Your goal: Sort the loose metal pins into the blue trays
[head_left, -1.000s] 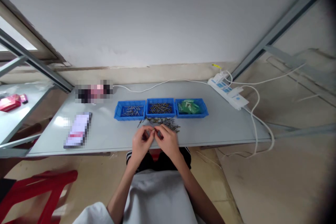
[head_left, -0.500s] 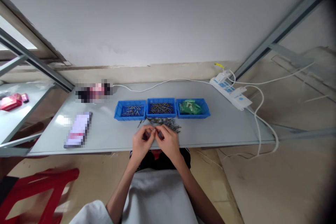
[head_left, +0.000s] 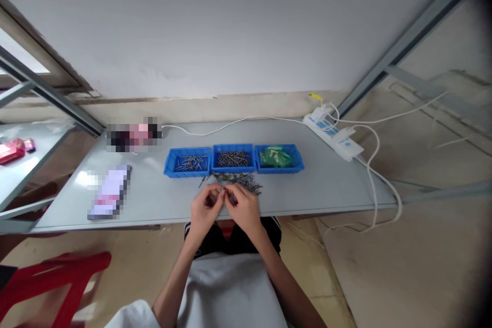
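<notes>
At the left, beyond the table (head_left: 326,184), a red box (head_left: 11,151) lies on another surface, with a red stool (head_left: 77,266) on the floor nearer. On the table's left side lie a flat slab (head_left: 109,192), blurred but perhaps a phone, and, farther back, a dark and pink object (head_left: 140,136) too blurred to name. Next comes the left blue tray (head_left: 187,173), holding thin metal pins (head_left: 192,163). Near the table's front edge, the left hand (head_left: 205,210) has its thumb and forefinger pinched on a small piece (head_left: 224,190), mostly hidden between the two hands' fingertips. Behind it stands the middle blue tray (head_left: 233,169), fuller, with darker metal pins (head_left: 233,158). The right hand (head_left: 244,207) pinches at the same piece from the other side; which hand bears it I cannot tell. Loose metal pieces (head_left: 249,182) lie just beyond the knuckles, close to that tray. So small a piece could slip if either pinch loosened, dropping among the loose ones or off the near edge; a careless knuckle could scatter the heap. Farther right are the right blue tray (head_left: 280,169) of green packets (head_left: 277,156) and a power strip (head_left: 332,138), whose drooping cord (head_left: 378,164) might snag an elbow swung wide.
</notes>
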A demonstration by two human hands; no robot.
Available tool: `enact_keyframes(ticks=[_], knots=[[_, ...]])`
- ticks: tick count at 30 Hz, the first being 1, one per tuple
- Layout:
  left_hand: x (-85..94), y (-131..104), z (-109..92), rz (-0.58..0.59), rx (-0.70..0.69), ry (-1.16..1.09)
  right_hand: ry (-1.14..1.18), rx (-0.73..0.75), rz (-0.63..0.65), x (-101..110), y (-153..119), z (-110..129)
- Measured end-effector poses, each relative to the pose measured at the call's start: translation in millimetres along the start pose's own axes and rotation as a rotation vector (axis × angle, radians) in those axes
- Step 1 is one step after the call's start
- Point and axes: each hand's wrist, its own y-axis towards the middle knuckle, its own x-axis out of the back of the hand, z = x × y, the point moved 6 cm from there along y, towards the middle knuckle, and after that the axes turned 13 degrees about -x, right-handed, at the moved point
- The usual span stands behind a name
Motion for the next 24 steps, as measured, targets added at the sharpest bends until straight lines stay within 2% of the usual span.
enact_keyframes(ticks=[24], knots=[[0.2, 4.5, -4.0, 0.034, 0.011, -0.002, -0.005, -0.036, -0.004, 1.5, 1.5, -0.7]])
